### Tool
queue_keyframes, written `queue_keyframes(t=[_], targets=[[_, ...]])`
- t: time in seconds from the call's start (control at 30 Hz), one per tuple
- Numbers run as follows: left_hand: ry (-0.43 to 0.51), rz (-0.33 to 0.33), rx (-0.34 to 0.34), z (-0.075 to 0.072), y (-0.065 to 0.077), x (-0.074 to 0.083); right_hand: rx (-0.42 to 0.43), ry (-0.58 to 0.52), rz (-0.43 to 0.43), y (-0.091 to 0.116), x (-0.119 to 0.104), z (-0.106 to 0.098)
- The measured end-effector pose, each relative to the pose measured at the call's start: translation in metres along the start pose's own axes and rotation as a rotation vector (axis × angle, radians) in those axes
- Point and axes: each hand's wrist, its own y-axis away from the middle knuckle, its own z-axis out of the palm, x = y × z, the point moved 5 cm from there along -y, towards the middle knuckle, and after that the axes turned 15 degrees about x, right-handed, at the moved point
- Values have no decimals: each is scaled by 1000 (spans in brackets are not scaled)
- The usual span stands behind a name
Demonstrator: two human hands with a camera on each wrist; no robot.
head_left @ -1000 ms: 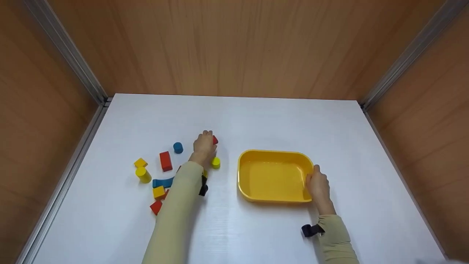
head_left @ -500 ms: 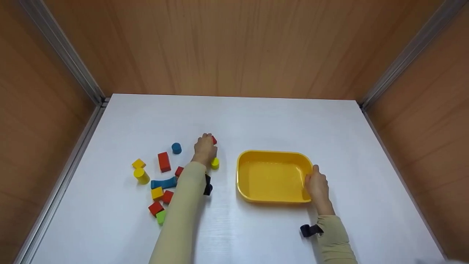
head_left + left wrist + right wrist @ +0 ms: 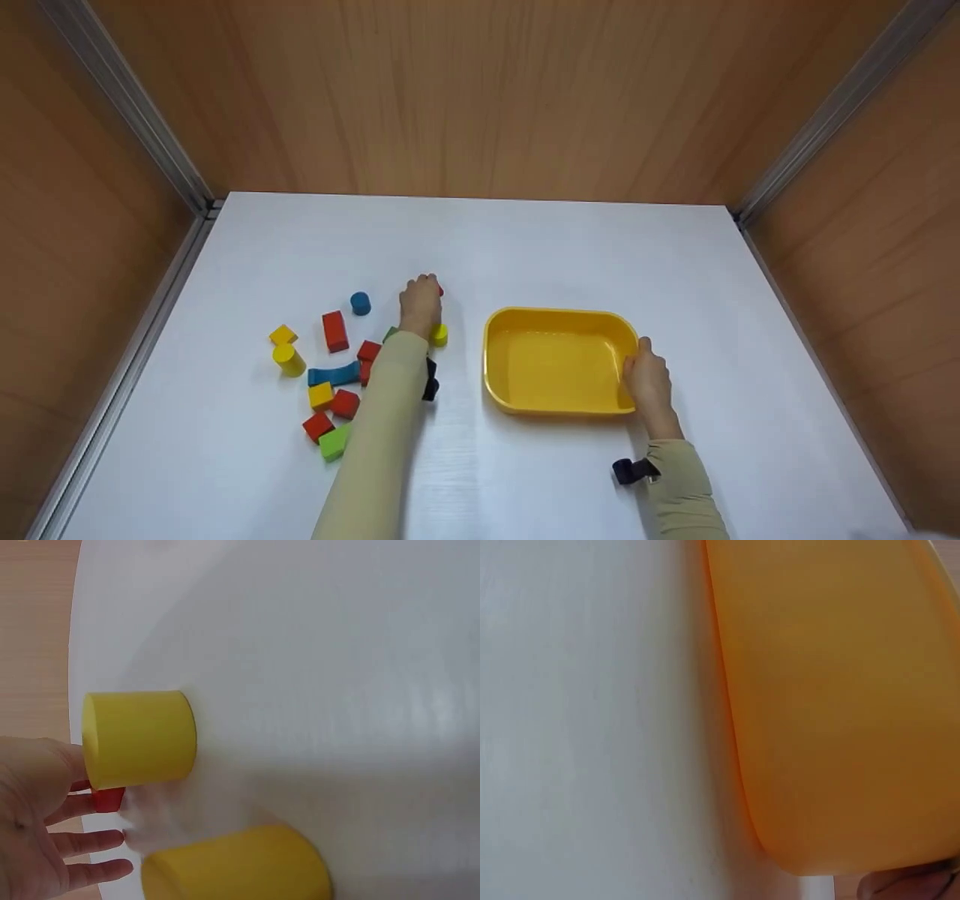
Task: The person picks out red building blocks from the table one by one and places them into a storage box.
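Note:
My left hand (image 3: 421, 304) is at the far side of the scattered blocks, pinching a small red block (image 3: 109, 799) between thumb and index finger. In the left wrist view the other fingers stretch out straight, and a yellow cylinder (image 3: 139, 739) in front partly hides the thumb and the block. Only a sliver of the red block shows in the head view. Just below the hand stands a yellow cylinder (image 3: 440, 335). My right hand (image 3: 650, 381) grips the right rim of a yellow plastic tub (image 3: 559, 309), whose inside is bare.
Left of my left forearm lie a blue cylinder (image 3: 361, 304), a red brick (image 3: 335, 331), a yellow cylinder (image 3: 289, 360), a blue arched block (image 3: 334, 375), a light green block (image 3: 334, 442) and several other blocks. Wooden walls (image 3: 480, 97) enclose the white table (image 3: 570, 255).
My left hand has closed in on the red block, which shows less now. The left forearm has swung right, uncovering red and green blocks. My right hand stays on the tub.

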Motion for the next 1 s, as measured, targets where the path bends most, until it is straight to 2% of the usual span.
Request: queue_keyframes(t=[0.23, 0.57, 1.0], targets=[[-9, -19, 11, 2, -4, -2, -32, 6, 31, 0, 1, 1], [64, -52, 23, 1, -7, -1, -29, 0, 32, -5, 0, 4], [215, -57, 146, -18, -3, 7, -6, -11, -5, -9, 0, 3]])
